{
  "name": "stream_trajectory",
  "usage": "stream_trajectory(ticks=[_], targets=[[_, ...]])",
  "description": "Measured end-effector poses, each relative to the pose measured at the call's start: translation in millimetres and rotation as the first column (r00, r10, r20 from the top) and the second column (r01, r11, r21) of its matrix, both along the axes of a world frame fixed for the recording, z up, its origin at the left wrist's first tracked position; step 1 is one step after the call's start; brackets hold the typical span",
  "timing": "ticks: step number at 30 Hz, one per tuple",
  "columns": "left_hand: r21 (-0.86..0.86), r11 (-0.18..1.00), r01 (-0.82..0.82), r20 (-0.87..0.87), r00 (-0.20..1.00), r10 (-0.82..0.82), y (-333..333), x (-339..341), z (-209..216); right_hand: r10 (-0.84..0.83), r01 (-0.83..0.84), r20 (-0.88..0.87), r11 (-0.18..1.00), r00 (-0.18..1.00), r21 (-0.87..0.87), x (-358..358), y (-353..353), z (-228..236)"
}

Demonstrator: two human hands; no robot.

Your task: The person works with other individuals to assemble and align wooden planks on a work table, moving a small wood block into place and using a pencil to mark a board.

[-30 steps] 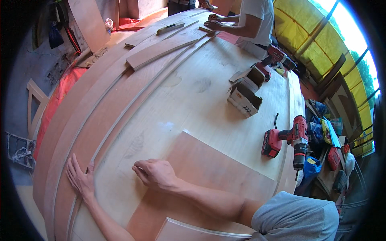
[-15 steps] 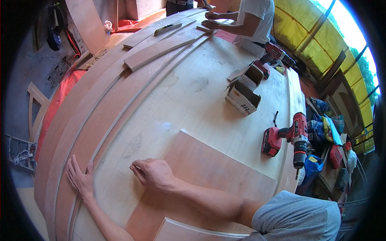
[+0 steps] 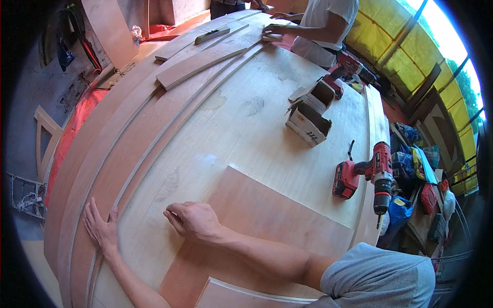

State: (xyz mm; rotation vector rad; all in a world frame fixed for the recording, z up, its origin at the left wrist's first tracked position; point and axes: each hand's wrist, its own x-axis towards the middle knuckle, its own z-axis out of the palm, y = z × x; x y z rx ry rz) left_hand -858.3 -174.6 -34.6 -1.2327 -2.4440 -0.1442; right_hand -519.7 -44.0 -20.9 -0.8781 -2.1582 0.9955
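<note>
My left hand (image 3: 101, 229) lies flat with spread fingers on a long curved plywood strip (image 3: 131, 146), its thumb by the strip's inner edge. To its right, over the pale wooden panel (image 3: 241, 123), is my right hand (image 3: 194, 222), with thumb and fingers pinched together. Whatever it may hold is too small or hidden to tell. Beneath my right forearm lies a reddish plywood sheet (image 3: 267, 205). A second board (image 3: 246, 297) with a pale edge is at the lower edge.
A red cordless drill (image 3: 377, 172) and open cardboard boxes (image 3: 310, 123) stand to the right; another drill (image 3: 352, 69) is farther off. A loose plywood piece (image 3: 200, 64) and a knife-like tool (image 3: 212, 35) lie on the strips. Co-workers' hands (image 3: 275, 33) work at the far end.
My hands stay in place. At the far end, the co-worker in the white shirt has shifted slightly right, and the hands there have moved.
</note>
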Motion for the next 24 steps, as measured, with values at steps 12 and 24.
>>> stream_trajectory(ticks=[12, 24], targets=[[0.001, 0.998, 0.057, 0.243, 0.968, -0.056, -7, 37, 38, -0.023, 0.024, 0.045, 0.999, 0.999, -0.024, 0, 3, 5], [-0.063, 0.968, 0.242, 0.212, 0.951, -0.224, -99, 48, 36, -0.175, 0.232, -0.286, 0.956, 0.942, 0.179, 3, 5, 19]])
